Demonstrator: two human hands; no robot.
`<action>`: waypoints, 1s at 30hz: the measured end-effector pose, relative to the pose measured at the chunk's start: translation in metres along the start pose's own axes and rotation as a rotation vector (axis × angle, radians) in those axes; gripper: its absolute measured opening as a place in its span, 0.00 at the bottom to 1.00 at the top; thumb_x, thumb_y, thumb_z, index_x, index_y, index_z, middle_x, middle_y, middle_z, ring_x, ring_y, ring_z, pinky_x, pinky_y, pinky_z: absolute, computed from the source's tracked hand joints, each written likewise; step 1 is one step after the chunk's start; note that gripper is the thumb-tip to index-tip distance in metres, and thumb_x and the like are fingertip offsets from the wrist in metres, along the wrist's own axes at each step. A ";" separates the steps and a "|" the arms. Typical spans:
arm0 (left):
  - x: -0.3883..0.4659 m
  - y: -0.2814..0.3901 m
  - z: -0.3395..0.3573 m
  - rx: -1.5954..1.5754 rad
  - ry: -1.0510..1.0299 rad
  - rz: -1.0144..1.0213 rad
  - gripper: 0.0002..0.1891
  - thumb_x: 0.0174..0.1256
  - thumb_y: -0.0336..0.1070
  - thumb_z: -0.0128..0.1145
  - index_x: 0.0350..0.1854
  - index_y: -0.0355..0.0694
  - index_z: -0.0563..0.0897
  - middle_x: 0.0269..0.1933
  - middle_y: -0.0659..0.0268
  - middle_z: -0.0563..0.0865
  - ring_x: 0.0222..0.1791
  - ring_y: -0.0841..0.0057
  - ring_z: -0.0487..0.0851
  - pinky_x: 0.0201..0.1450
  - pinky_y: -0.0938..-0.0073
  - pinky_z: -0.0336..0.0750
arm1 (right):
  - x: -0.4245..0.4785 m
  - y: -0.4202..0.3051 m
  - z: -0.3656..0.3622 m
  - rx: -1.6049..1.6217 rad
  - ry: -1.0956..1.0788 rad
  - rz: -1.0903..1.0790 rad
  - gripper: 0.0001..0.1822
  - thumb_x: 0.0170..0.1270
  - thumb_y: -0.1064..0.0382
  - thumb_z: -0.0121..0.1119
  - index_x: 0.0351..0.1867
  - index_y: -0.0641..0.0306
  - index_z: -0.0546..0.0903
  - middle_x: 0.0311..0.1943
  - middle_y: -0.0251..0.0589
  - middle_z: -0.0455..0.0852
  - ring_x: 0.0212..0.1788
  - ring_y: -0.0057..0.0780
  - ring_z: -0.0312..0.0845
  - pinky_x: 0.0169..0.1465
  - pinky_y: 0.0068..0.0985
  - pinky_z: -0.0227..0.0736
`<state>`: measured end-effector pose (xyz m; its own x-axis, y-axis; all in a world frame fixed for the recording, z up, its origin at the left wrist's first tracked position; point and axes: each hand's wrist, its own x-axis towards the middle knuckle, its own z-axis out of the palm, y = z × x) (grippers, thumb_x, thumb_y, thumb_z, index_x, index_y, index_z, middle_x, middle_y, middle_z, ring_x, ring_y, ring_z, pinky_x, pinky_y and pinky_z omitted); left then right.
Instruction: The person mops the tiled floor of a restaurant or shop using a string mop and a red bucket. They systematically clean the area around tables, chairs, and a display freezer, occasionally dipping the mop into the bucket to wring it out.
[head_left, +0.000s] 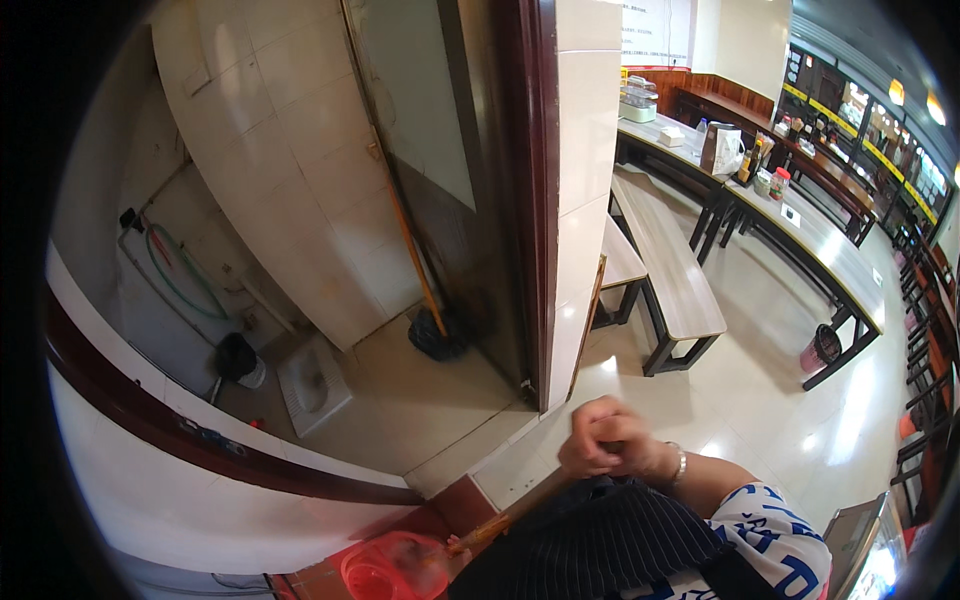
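Observation:
My right hand (609, 439), a bracelet at its wrist, is closed around the upper end of a wooden pole (536, 499). The pole slants down to the left, over a red plastic bucket (375, 568) on the floor. Fingertips of my left hand (456, 547) show around the lower part of the pole, close to the bucket's rim; my apron (600, 536) hides the rest of that hand. Whatever is at the pole's low end is blurred inside the bucket. The apron is dark and pinstriped.
Left is a tiled toilet room with a squat toilet (311, 386), a black-lined bin (238, 360) and a mop (431, 334) leaning by the door (480, 187). Right are a bench (667, 262), a long table (825, 247) and a waste basket (820, 349). A tiled wall end (581, 187) divides them.

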<state>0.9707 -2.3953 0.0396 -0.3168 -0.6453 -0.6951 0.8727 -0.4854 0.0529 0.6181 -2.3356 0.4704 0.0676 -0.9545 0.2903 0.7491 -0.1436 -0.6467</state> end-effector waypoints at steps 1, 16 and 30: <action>0.000 -0.001 -0.001 -0.001 0.014 0.011 0.15 0.50 0.37 0.66 0.35 0.36 0.75 0.32 0.66 0.81 0.36 0.75 0.79 0.46 0.73 0.75 | -0.001 -0.010 0.007 0.000 -0.025 -0.046 0.11 0.62 0.67 0.42 0.24 0.69 0.72 0.07 0.29 0.61 0.11 0.18 0.53 0.20 0.21 0.53; 0.006 -0.020 0.005 0.051 0.059 0.032 0.16 0.50 0.37 0.66 0.37 0.37 0.75 0.34 0.66 0.79 0.38 0.74 0.78 0.47 0.74 0.75 | -0.028 -0.101 -0.048 -0.347 0.859 -0.568 0.06 0.65 0.64 0.42 0.29 0.61 0.68 0.08 0.27 0.57 0.09 0.20 0.54 0.21 0.25 0.60; 0.001 0.001 0.007 0.154 -0.044 0.155 0.17 0.50 0.37 0.66 0.39 0.38 0.75 0.35 0.65 0.78 0.40 0.74 0.77 0.48 0.74 0.75 | 0.018 0.020 -0.024 -0.353 0.002 0.332 0.08 0.56 0.74 0.45 0.22 0.70 0.74 0.16 0.33 0.70 0.20 0.21 0.61 0.27 0.19 0.58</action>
<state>0.9683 -2.4008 0.0440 -0.2019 -0.7429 -0.6383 0.8463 -0.4603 0.2682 0.6188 -2.3621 0.4460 0.2639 -0.9642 0.0270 0.4177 0.0890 -0.9042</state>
